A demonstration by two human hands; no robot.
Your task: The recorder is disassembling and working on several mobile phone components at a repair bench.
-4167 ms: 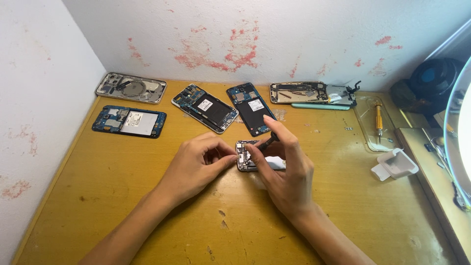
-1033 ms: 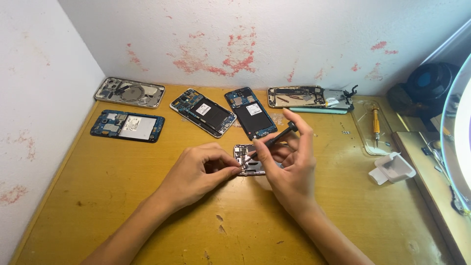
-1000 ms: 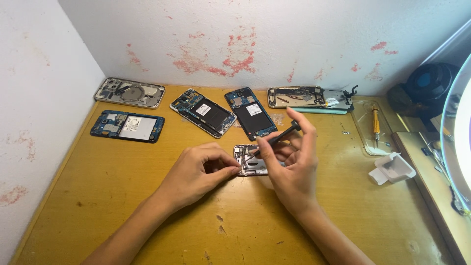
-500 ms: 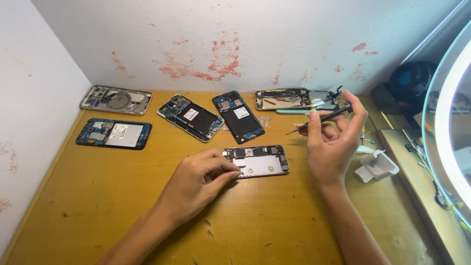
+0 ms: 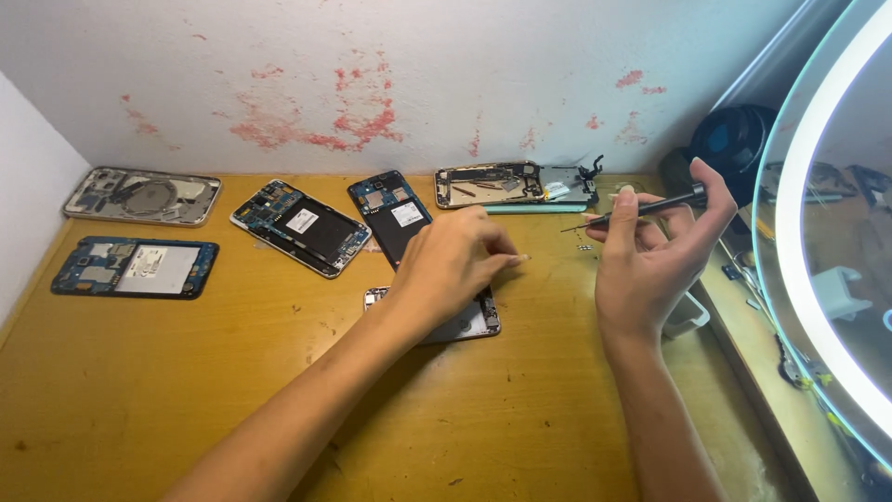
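My right hand [image 5: 655, 251] holds a thin black screwdriver [image 5: 641, 209] raised above the table's right side, its tip pointing left. My left hand [image 5: 451, 265] hovers over an opened phone [image 5: 478, 321] lying on the wooden table [image 5: 232, 390], fingertips pinched together toward the right; whether something tiny sits between them I cannot tell. Several tiny screws [image 5: 583, 246] lie on the table between my two hands.
Several other opened phones lie along the back: a silver frame [image 5: 139, 195], a blue-edged board [image 5: 135, 268], two dark ones [image 5: 302, 226] [image 5: 390, 209], and a frame on a teal mat [image 5: 516, 183]. A lit ring mirror [image 5: 827, 270] and a black fan [image 5: 743, 139] stand at right.
My right hand lifted the screwdriver off the middle phone and carried it right. My left hand rose from the phone's left end and reached right over it. The camera turned right.
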